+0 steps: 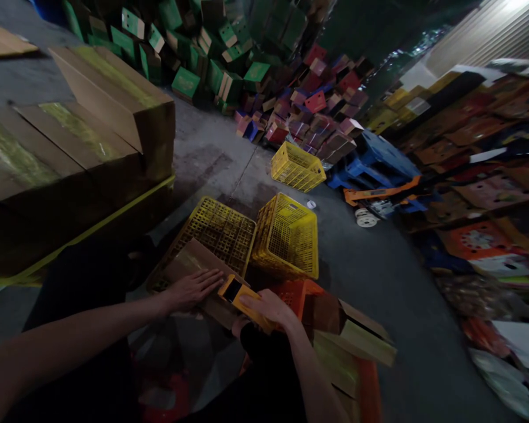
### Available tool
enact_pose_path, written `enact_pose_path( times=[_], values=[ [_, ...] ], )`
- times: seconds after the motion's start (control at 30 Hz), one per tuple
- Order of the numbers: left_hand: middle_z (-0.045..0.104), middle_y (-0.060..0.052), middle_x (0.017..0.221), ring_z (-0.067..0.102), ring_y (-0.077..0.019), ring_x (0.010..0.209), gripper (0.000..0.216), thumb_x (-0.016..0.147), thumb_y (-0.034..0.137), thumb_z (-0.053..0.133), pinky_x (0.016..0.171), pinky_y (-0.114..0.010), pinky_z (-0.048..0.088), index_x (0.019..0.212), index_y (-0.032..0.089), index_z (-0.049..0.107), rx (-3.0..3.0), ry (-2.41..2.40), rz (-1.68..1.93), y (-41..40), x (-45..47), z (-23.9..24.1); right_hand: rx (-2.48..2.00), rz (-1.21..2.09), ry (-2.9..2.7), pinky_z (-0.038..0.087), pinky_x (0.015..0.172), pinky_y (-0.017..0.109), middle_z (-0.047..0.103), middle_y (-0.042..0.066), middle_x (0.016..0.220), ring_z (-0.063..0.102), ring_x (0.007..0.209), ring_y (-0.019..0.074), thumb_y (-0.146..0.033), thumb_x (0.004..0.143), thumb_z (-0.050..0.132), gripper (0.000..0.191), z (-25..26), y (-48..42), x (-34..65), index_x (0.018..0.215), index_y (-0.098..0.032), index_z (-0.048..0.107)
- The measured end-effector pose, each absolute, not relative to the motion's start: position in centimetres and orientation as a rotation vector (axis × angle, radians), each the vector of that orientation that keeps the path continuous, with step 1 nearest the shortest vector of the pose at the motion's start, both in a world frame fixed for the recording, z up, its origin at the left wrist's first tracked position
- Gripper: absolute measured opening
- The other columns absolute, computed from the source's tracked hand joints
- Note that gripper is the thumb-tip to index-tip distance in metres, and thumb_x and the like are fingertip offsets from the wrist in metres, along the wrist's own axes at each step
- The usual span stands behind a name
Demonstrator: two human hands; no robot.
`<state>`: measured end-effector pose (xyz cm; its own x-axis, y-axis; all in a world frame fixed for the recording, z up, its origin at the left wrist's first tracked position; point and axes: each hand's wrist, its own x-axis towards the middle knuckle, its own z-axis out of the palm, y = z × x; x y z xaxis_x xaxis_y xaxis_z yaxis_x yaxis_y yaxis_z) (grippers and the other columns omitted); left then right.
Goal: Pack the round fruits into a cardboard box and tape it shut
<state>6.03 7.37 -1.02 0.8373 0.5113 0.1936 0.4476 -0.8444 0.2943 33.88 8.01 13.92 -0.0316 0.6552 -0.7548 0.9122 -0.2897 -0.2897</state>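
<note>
My left hand (193, 289) lies flat with its fingers stretched out on a brown cardboard flap (194, 261) low in the middle of the view. My right hand (268, 309) is wrapped round a yellow tape dispenser (239, 296), whose front end rests on the same cardboard just right of my left fingertips. Under both hands sits an orange crate (300, 292) with folded cardboard pieces (357, 338) in it.
Two yellow plastic crates (286, 235) stand just beyond my hands, a third (296, 167) lies farther back. A tall stack of flat cardboard (70, 147) bound with yellow strap rises at left. Piles of green boxes (194, 53) and red boxes (317, 106) fill the back; printed cartons (476, 147) line the right.
</note>
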Motion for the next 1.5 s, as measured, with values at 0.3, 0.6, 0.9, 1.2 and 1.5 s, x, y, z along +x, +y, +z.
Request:
enact_pose_path(
  times=[0.3,0.6,0.9,1.2,1.5],
  values=[
    [0.015,-0.020,0.165,0.007,-0.0285,0.154,0.092,0.085,0.032,0.064,0.123,-0.045,0.017,0.158,0.007,0.015,2.761,0.762,0.360,7.0,6.1,-0.1,1.979,-1.181,1.605,0.033,0.048,0.021,0.069,0.008,0.076,0.062,0.067,0.0172,-0.062,0.081,0.064,0.050,15.1,7.6,34.5,0.076,-0.013,0.072],
    [0.019,-0.022,0.164,0.010,-0.0306,0.154,0.086,0.082,0.029,0.061,0.123,-0.048,0.015,0.155,0.004,0.023,2.780,0.761,0.407,6.4,7.6,-0.6,1.956,-1.059,1.641,0.032,0.048,0.021,0.072,0.010,0.081,0.064,0.070,0.0173,-0.067,0.082,0.061,0.058,14.5,7.5,34.3,0.081,-0.011,0.074],
    [0.022,-0.017,0.164,0.015,-0.0264,0.153,0.085,0.091,0.039,0.057,0.123,-0.045,0.012,0.159,0.009,0.015,2.780,0.641,0.434,6.8,7.4,-0.7,1.962,-1.120,1.620,0.033,0.048,0.021,0.072,0.009,0.080,0.064,0.068,0.0167,-0.066,0.082,0.062,0.053,14.5,7.4,34.8,0.078,-0.014,0.072],
    [0.023,-0.020,0.163,0.018,-0.0298,0.152,0.099,0.087,0.055,0.063,0.122,-0.046,0.013,0.159,0.009,0.014,2.747,0.630,0.382,7.4,7.5,-0.6,1.959,-1.199,1.636,0.031,0.047,0.021,0.066,0.006,0.068,0.055,0.058,0.0133,-0.063,0.083,0.062,0.052,14.1,7.0,36.5,0.074,-0.012,0.072],
    [0.021,-0.016,0.165,0.015,-0.0299,0.153,0.102,0.083,0.053,0.066,0.122,-0.047,0.010,0.160,0.015,0.011,2.702,0.618,0.382,7.2,7.5,0.5,2.009,-1.347,1.557,0.035,0.046,0.020,0.068,0.007,0.067,0.060,0.058,0.0153,-0.058,0.087,0.058,0.048,14.9,5.7,37.2,0.073,-0.014,0.069]
  ],
)
